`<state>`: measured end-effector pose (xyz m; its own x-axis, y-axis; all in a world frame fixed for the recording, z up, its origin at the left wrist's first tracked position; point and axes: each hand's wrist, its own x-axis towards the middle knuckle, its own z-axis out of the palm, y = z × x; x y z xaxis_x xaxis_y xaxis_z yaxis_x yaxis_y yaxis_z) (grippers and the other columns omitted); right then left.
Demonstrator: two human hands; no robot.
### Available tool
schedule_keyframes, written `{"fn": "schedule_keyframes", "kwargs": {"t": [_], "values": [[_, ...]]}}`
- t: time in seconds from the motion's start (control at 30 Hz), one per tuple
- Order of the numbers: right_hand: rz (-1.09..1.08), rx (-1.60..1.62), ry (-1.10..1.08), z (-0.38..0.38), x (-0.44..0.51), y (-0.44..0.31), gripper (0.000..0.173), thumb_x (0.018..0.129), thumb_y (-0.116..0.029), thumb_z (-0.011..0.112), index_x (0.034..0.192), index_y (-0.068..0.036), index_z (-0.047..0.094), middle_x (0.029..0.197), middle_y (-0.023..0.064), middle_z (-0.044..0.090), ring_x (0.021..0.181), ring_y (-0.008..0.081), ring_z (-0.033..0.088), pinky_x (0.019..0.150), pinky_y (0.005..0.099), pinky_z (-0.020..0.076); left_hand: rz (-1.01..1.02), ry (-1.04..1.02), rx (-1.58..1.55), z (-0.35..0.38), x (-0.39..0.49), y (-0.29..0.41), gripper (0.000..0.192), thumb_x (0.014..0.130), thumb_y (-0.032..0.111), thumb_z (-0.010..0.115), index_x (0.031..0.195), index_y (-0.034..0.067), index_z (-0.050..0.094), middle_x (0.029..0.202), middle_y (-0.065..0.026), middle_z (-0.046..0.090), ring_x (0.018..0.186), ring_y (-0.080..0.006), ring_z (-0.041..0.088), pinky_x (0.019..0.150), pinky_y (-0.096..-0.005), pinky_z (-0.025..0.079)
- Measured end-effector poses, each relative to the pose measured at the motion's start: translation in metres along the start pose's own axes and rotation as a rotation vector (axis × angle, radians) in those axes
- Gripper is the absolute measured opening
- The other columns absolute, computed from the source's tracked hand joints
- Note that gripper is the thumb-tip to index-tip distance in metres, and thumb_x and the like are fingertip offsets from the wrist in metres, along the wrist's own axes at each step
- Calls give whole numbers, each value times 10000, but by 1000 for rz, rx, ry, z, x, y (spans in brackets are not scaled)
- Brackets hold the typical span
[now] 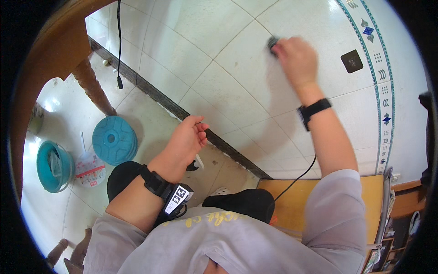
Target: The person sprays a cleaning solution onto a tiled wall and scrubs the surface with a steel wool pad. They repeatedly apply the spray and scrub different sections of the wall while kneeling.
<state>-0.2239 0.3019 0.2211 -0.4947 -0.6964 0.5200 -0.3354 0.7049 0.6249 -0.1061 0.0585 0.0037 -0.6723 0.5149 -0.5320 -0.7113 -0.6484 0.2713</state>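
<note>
My right hand (298,58) reaches up to the white tiled wall (236,92), its fingers shut on a small dark scrubbing pad (272,44). Both hand and pad are blurred; the pad appears to be against a tile, and its material cannot be made out. Lower down, my left hand (187,137) hangs in front of the dark skirting strip (167,102). Its fingers are loosely curled and slightly apart, and nothing shows in them. A black square plate (351,61) is on the wall to the right of my right hand.
On the floor at left are a teal bucket (63,185), a white hand fan (90,173) and a blue round plastic stool (116,137). A wooden table leg (92,85) rises behind them. A black cable (119,44) dangles at upper left. A yellow wooden surface (291,195) lies at right.
</note>
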Motion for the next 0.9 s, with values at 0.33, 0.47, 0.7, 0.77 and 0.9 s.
{"fn": "schedule_keyframes", "kwargs": {"t": [0.33, 0.47, 0.7, 0.77, 0.9], "values": [[218, 97, -538, -18, -174, -29, 279, 762, -147, 678, 1035, -156, 620, 1012, 49, 580, 942, 278, 571, 753, 442, 434, 24, -15, 20, -11, -6, 5, 166, 929, 237, 600, 1053, 128, 606, 844, 10, 602, 690, -117, 515, 693, -298, 439], [408, -191, 28, -60, -141, 32, 321, 785, -189, 775, 1036, -129, 585, 1022, 75, 595, 954, 314, 562, 804, 447, 448, 31, -37, 22, -11, -6, 3, 200, 943, 231, 583, 1086, 93, 572, 899, -13, 590, 736, -116, 500, 715, -297, 436], [490, -71, -44, -8, -141, -16, 172, 752, -156, 754, 819, -158, 595, 926, 22, 575, 905, 262, 556, 767, 426, 435, 20, -16, 60, -10, -3, 1, 207, 943, 236, 589, 1090, 92, 577, 894, -13, 591, 735, -120, 502, 724, -300, 435], [373, 107, -127, 17, -161, -53, 157, 728, -165, 744, 786, -187, 600, 910, -16, 573, 895, 220, 567, 760, 435, 417, 22, -6, 70, -10, -4, 2, 204, 941, 236, 590, 1087, 93, 580, 890, -13, 592, 730, -121, 503, 724, -301, 436], [355, 32, -88, 7, -181, -50, 190, 717, -211, 769, 826, -200, 614, 928, -7, 570, 917, 234, 565, 774, 435, 404, 29, 17, 55, -9, -6, 1, 190, 928, 239, 591, 1069, 112, 584, 867, -5, 594, 698, -121, 516, 714, -302, 445]]}}
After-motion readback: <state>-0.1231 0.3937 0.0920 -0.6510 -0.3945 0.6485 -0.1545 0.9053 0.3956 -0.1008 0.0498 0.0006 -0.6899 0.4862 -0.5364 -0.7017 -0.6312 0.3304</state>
